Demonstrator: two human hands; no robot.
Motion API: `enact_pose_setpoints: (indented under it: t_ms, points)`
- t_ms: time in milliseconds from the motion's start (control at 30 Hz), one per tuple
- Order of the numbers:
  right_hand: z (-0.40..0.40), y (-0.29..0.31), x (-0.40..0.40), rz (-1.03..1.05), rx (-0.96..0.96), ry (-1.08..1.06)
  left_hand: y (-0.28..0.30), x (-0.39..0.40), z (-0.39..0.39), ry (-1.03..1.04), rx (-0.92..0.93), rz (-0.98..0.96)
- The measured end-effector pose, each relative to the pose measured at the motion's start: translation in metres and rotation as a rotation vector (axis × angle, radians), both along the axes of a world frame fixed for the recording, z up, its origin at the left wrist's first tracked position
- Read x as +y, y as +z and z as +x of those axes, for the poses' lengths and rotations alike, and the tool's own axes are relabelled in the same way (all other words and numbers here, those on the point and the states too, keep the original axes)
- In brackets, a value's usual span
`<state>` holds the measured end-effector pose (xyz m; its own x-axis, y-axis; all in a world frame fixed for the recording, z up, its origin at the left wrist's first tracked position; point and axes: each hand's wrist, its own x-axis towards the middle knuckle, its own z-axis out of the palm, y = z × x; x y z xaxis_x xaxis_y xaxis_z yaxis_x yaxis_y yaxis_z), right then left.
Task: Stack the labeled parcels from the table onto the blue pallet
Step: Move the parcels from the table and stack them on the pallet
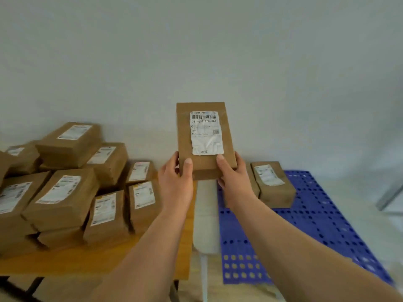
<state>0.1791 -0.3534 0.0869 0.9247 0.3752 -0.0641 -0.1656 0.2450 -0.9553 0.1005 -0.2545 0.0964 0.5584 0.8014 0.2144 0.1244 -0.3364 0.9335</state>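
both hands are holding one parcel (pixel 205 140) up in the air, above the gap between the bench (pixel 91 260) and the pallet (pixel 305 225). the parcel is standing upright, tilted slightly, with its white label (pixel 206 132) facing the camera; the label is showing a barcode at the top and is creasing near the bottom.

left hand (pixel 174 182) is gripping the parcel's lower left corner, thumb (pixel 187 168) lying on the front face, fingers wrapping round behind. right hand (pixel 234 182) is gripping the lower right corner the same way, thumb (pixel 222 164) pressing on the front just below the label, fingers curling behind and under the bottom edge. both forearms are reaching in from the bottom of the frame.

a pile of parcels (pixel 65 188) is sitting on the left part of the wooden bench, brown paper, white labels mostly facing up. they are lying two layers deep in places, several leaning against one another; the nearest ones are touching.

the blue perforated pallet is lying on the floor to the right of the bench. one labeled parcel (pixel 272 184) is resting flat on its far left corner, label up. a second brown edge (pixel 254 182) is showing just beside it, partly hidden by the right wrist; cannot tell whether it is a separate parcel.

a pale wall (pixel 196 51) is filling the background. a grey metal leg (pixel 390 197) is showing at the right edge.
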Motion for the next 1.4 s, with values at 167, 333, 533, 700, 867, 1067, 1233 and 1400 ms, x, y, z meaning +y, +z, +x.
enact_pose_setpoints:
  t_ms: [167,333,533,700,867,1067,1233,1400]
  points:
    - [0.07,-0.015,-0.158,-0.118,-0.01,-0.218,-0.023,-0.142,0.083,-0.224,0.016,-0.069]
    - [0.123,-0.027,-0.253,-0.173,0.042,-0.358,-0.028,-0.224,0.136,-0.338,0.048,-0.116]
    - [0.187,-0.065,-0.304,-0.216,0.152,-0.431,-0.072,-0.237,0.205,-0.368,0.238,0.057]
    - [0.237,-0.096,-0.315,-0.284,0.257,-0.42,-0.112,-0.235,0.264,-0.334,0.404,0.262]
    - [0.269,-0.129,-0.319,-0.318,0.334,-0.383,-0.134,-0.236,0.3,-0.332,0.565,0.478]
    - [0.303,-0.163,-0.306,-0.367,0.374,-0.313,-0.155,-0.236,0.31,-0.354,0.712,0.495]
    - [0.322,-0.18,-0.294,-0.384,0.385,-0.233,-0.162,-0.237,0.311,-0.358,0.805,0.422]
    - [0.33,-0.192,-0.293,-0.397,0.397,-0.197,-0.169,-0.241,0.313,-0.348,0.881,0.447]
